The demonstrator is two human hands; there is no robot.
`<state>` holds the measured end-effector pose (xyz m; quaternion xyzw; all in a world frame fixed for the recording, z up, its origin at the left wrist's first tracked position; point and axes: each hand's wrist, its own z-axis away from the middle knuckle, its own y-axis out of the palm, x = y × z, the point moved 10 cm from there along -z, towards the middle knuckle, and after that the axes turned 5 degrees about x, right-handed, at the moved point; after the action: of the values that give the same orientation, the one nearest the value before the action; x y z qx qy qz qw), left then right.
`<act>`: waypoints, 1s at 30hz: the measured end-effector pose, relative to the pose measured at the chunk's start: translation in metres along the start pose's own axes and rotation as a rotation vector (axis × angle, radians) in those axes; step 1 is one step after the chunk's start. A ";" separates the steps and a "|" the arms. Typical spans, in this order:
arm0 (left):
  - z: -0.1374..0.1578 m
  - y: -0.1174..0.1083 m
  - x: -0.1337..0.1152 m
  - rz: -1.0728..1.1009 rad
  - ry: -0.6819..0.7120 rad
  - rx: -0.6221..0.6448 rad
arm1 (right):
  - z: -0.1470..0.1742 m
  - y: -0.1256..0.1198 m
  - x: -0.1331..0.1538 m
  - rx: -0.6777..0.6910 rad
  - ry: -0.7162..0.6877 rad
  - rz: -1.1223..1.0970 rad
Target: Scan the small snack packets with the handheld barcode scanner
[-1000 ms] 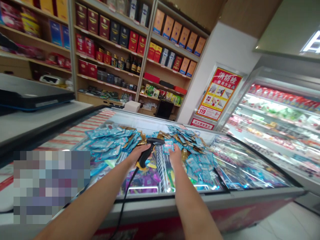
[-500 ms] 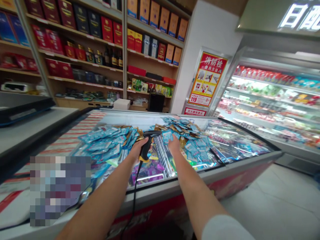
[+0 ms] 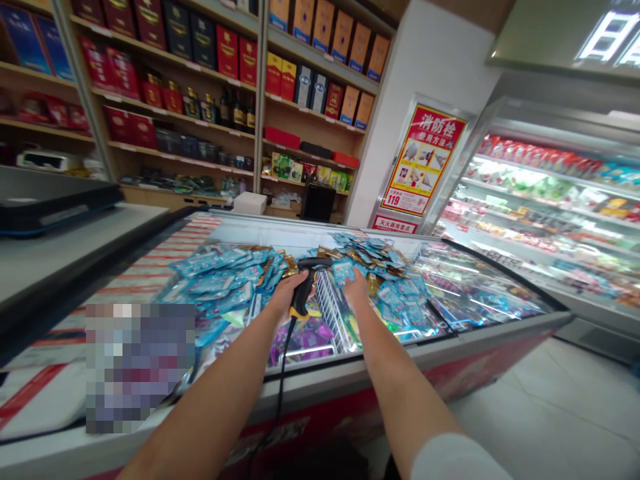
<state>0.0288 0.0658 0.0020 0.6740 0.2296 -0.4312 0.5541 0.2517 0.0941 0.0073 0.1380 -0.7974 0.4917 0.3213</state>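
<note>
My left hand (image 3: 289, 293) is closed round the handle of a black and yellow barcode scanner (image 3: 303, 293), whose cable hangs down over the freezer's front. Just right of the scanner's head, my right hand (image 3: 357, 288) pinches a small light-blue packet (image 3: 343, 272). Both hands are above the glass top of a chest freezer (image 3: 380, 365). A heap of blue packets (image 3: 220, 277) lies to the left of the scanner. Behind and right of my right hand is another pile of blue and gold packets (image 3: 400, 297).
Shelves of boxed bottles (image 3: 227, 50) stand behind the freezer. A black scale-like device (image 3: 55, 200) sits on the left counter. A pixelated patch covers something at the lower left. A lit refrigerated display (image 3: 540, 207) lines the right, beyond a pillar with a red poster (image 3: 423, 160).
The view has shifted a little, so the scene sits further right. Both hands keep their holds, with the packet still beside the scanner's head.
</note>
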 end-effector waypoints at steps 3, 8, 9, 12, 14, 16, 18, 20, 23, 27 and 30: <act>0.001 0.004 -0.001 0.012 -0.005 0.019 | -0.002 0.000 -0.003 -0.012 0.010 -0.003; -0.001 0.002 0.007 0.031 -0.046 0.018 | -0.004 -0.002 -0.007 -0.053 0.004 -0.042; -0.002 0.002 0.009 0.036 -0.053 0.020 | -0.004 -0.002 -0.008 -0.050 0.007 -0.040; -0.003 0.004 0.012 0.051 -0.052 0.023 | 0.001 0.007 0.005 0.045 -0.064 0.033; -0.003 0.007 0.015 0.072 -0.054 0.027 | 0.010 0.020 0.031 0.155 -0.279 0.152; -0.004 0.011 0.020 0.101 -0.069 0.041 | 0.026 0.034 0.056 0.244 -0.516 0.291; -0.005 0.012 0.026 0.092 -0.094 0.055 | 0.036 0.042 0.066 0.280 -0.624 0.387; -0.006 0.010 0.032 0.046 -0.120 0.054 | 0.037 0.043 0.065 0.278 -0.624 0.406; -0.005 0.005 0.038 -0.003 -0.159 0.013 | 0.033 0.040 0.061 0.258 -0.619 0.333; -0.001 0.007 0.038 0.014 -0.182 -0.053 | 0.018 0.033 0.043 0.221 -0.492 0.215; 0.001 0.014 0.037 0.015 -0.171 -0.069 | 0.007 0.029 0.026 0.188 -0.341 0.196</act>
<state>0.0591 0.0549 -0.0212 0.6170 0.1912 -0.4750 0.5976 0.2140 0.1044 0.0024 0.1704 -0.8004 0.5624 0.1180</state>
